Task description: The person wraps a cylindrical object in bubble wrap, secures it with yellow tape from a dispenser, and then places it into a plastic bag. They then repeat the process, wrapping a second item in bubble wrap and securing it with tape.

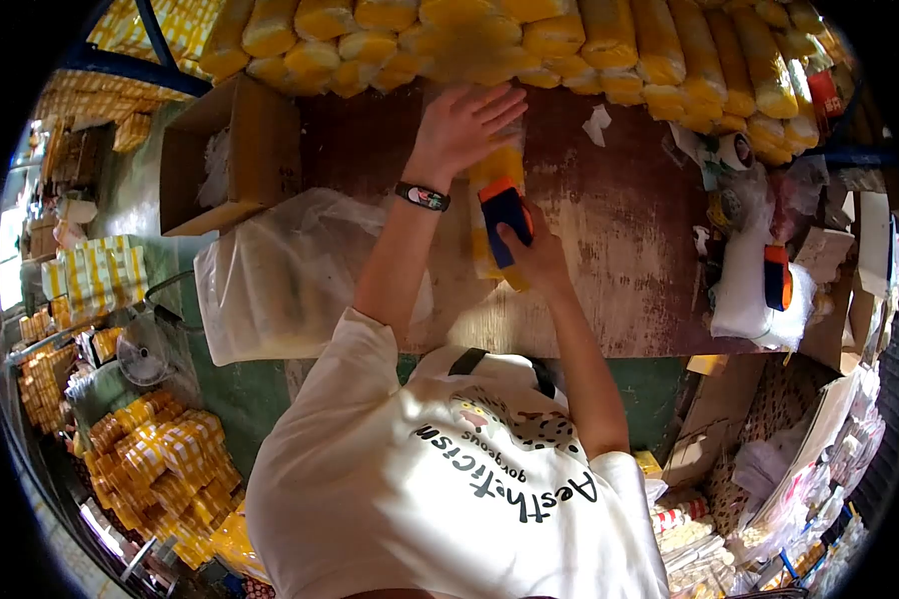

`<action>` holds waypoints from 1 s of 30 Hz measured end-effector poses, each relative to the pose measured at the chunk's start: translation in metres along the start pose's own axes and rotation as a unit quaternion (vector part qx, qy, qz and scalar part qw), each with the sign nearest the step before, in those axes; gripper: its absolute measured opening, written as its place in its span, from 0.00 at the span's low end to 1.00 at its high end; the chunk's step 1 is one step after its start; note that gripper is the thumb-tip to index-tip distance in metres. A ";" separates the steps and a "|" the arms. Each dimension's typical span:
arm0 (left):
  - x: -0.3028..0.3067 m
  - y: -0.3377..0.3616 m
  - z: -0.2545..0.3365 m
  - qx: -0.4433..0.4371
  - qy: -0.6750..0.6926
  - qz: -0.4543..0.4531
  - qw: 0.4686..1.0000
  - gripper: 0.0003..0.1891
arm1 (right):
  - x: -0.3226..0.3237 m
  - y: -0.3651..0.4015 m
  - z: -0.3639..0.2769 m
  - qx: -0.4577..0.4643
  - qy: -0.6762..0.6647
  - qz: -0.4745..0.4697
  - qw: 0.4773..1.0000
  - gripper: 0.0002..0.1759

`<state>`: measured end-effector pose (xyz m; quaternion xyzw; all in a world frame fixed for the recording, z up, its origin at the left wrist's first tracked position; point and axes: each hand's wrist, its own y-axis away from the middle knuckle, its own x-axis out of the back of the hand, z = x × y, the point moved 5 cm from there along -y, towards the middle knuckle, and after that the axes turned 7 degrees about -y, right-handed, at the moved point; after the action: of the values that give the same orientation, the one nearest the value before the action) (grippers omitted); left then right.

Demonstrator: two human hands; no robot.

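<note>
My right hand [537,250] is closed around a dark blue and orange block-shaped tool [505,225], whose exact kind I cannot make out. It rests on or just above a long yellow package [484,255] in clear plastic, which lies lengthwise on the worn reddish-brown table [619,260]. Further up, my left hand [469,128], with a black band on the wrist, is stretched open with fingers apart over the package's far end. Whether its palm touches the plastic cannot be seen. Part of the package is hidden under both hands.
Yellow rolled packages [609,35] are stacked along the table's far edge. An open cardboard box [260,140] and a clear plastic sheet [260,280] are at left. At right are a similar blue-orange tool [777,278], a tape roll [736,151] and white plastic bags [744,290].
</note>
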<state>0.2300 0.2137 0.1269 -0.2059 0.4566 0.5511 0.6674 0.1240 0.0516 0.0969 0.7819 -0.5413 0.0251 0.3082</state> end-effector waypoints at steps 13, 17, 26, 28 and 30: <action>0.068 -0.043 -0.013 -0.037 -0.374 0.021 0.926 0.26 | 0.005 0.001 0.002 -0.010 -0.032 -0.001 0.999 0.37; 0.125 -0.066 -0.037 0.077 -0.617 0.075 0.780 0.24 | 0.005 -0.012 0.024 -0.018 -0.200 -0.003 0.980 0.36; 0.119 -0.042 -0.058 0.010 -0.636 0.100 0.765 0.27 | 0.006 0.014 0.020 -0.049 -0.269 0.050 0.961 0.32; 0.117 -0.041 -0.058 0.000 -0.656 0.110 0.747 0.27 | 0.008 0.035 0.021 -0.071 -0.302 0.049 0.949 0.31; 0.120 -0.044 -0.062 -0.011 -0.650 0.111 0.752 0.28 | 0.011 0.062 0.016 -0.092 -0.336 0.049 0.936 0.30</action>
<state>0.2440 0.2180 -0.0142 0.2466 -0.0740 0.6271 0.7351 0.0701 0.0201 0.1164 0.6856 -0.6508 -0.2741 0.1769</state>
